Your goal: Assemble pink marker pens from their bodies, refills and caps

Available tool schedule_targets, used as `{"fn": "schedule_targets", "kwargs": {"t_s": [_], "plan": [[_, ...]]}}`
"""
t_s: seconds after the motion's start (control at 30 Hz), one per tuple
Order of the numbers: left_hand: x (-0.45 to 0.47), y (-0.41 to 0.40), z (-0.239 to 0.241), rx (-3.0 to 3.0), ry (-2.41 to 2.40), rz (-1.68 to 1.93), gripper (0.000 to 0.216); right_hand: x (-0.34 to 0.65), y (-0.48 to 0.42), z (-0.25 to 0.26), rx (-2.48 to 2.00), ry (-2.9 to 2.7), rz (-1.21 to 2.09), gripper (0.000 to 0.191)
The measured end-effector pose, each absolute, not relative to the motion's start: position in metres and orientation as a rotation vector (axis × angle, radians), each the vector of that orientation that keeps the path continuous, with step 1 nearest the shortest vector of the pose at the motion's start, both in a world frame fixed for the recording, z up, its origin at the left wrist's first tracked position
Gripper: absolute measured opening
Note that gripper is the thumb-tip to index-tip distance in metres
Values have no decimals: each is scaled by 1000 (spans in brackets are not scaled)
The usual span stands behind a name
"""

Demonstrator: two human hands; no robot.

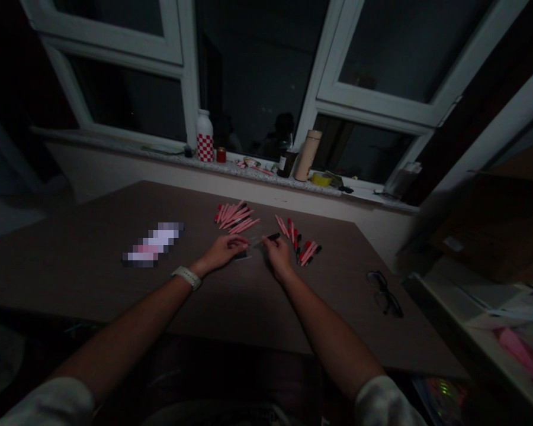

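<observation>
Over the middle of the table, my left hand [222, 252] is curled with thumb and fingers close together. Something thin and pale shows at its fingertips, too dim to name. A small dark flat item with a light edge [243, 255] lies just under that hand. My right hand [277, 255], a short gap away, pinches a black pen [273, 236] that pokes out past the fingers. Beyond my left hand lies a heap of pink pens [237, 218], some with red or black ends. Right of my right hand are more pink, red and black pens [308, 252].
Eyeglasses [384, 293] rest on the table [240, 307] at right; a blurred-out object [154, 244] lies at left. Along the windowsill stand a red-checked white bottle [205, 139], a red jar [221, 155], a dark cup [286, 161], a tan cylinder [308, 155] and yellow tape [321, 179].
</observation>
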State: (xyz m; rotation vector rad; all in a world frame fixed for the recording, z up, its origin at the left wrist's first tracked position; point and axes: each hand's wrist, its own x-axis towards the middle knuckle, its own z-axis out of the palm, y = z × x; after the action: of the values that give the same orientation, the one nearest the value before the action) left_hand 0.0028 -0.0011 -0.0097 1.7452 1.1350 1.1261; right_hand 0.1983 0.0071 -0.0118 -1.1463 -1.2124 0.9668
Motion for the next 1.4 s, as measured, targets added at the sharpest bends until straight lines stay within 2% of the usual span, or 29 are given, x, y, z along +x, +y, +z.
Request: {"fn": "schedule_targets", "kwargs": {"t_s": [0.13,0.33,0.83,1.23,1.4], "plan": [[4,-3,-8,1707,1114,1162,45,192,-2,-7,-1088,-1132,1163,25],[4,-4,-7,1732,1130,1169,50,190,-8,-5,-1014,-1136,1235,32],[2,-1,-10,1737,1120,1187,36,189,-6,-11,-936,-1171,1330,42],[1,-2,-8,1762,1132,1193,34,191,-7,-11,-861,-1251,1487,40],[0,-5,-5,1881,1097,1144,27,193,-8,-9,-783,-1266,1624,38]]}}
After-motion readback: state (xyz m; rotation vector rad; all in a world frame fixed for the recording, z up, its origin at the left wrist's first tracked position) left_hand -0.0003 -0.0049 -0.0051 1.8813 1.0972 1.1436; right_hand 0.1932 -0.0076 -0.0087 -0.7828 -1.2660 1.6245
